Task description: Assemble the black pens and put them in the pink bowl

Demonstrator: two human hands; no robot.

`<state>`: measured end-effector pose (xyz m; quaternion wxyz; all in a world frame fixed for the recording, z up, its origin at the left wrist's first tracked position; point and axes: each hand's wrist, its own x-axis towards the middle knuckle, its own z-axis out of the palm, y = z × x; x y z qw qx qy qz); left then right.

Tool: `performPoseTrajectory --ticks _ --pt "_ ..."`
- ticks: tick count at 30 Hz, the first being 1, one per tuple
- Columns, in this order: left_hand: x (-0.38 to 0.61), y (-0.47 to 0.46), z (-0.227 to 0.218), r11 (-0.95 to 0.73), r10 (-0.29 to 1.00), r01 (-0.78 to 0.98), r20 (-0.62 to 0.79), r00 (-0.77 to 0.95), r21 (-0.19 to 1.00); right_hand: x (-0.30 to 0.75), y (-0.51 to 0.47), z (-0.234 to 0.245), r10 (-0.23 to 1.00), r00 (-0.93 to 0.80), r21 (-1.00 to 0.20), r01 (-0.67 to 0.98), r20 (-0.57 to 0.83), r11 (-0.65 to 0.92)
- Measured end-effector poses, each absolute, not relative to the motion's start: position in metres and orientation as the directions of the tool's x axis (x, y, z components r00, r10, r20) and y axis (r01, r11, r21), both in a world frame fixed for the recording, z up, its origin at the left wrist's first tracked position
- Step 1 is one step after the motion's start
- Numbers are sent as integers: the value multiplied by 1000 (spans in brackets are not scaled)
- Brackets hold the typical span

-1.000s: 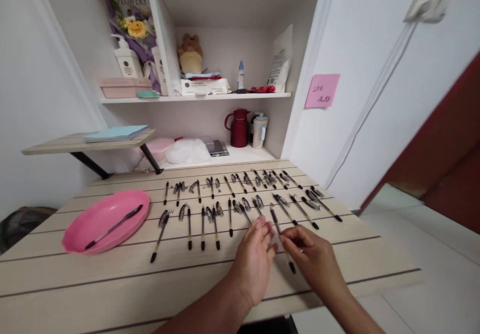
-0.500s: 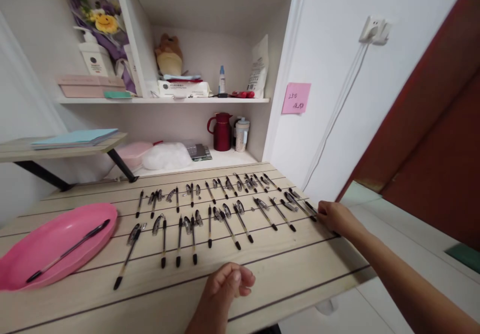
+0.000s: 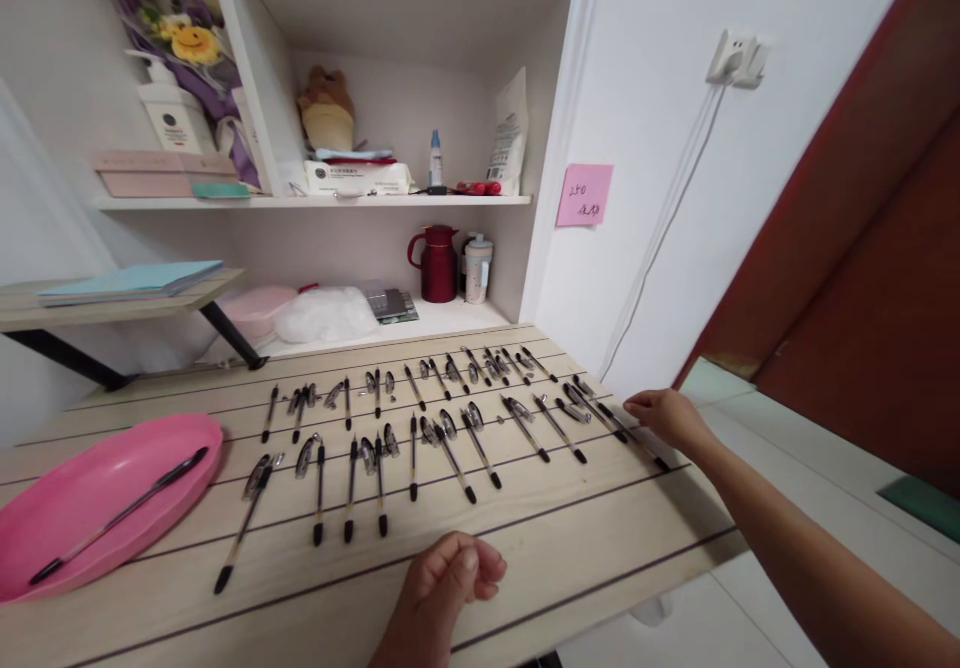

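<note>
Pen (image 3: 637, 438) at four o'clock, ending the near row of pens (image 3: 413, 458) — more barrel shows as the right hand (image 3: 666, 418) eases off, so it seems placed; whether those fingers pinch, I cannot tell. Left hand (image 3: 456, 570), six o'clock — empty, fingers loosely curled.

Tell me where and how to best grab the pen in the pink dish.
Pinch the pen at mid-barrel, coming from above, with thumb and finger on its two long sides. It lies slantwise, its slim middle uncovered, while the raised rim of the pink dish would probably hinder a sideways approach.
</note>
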<state>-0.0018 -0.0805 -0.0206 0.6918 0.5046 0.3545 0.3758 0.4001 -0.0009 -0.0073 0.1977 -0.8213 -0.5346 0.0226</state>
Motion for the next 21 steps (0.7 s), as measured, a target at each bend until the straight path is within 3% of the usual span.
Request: performPoseTrajectory --ticks 10,21 --pt "-3 -80 -23 221 874 -187 -110 473 957 392 36 -12 890 428 -277 884 154 -377" --pt "-2 -81 -21 215 873 -198 -98 478 956 396 34 -20 888 428 -364 864 169 -347"
